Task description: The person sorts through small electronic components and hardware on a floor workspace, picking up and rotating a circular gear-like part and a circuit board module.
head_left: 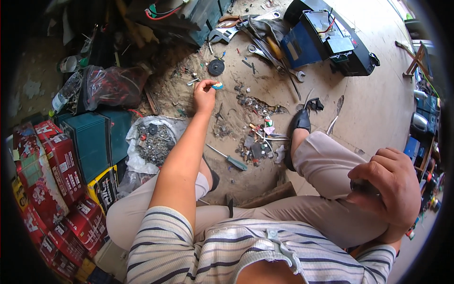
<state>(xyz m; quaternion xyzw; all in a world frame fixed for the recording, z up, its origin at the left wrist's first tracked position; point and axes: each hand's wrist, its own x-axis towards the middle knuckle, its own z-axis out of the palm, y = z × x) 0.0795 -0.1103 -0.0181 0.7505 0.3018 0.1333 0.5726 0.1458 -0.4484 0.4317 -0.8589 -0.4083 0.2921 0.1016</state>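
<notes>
Left hand (205, 97), eleven o'clock: I'm watching it pinching a small blue-edged disc (217, 86), protruding toward three o'clock from the fingertips. Right hand (390, 182), near four: seemingly gripping a blurred dark object (364, 187).

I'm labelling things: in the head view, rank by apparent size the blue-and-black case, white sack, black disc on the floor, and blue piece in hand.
1. Blue-and-black case
2. White sack
3. Black disc
4. Blue piece, partly covered by the left hand
</notes>
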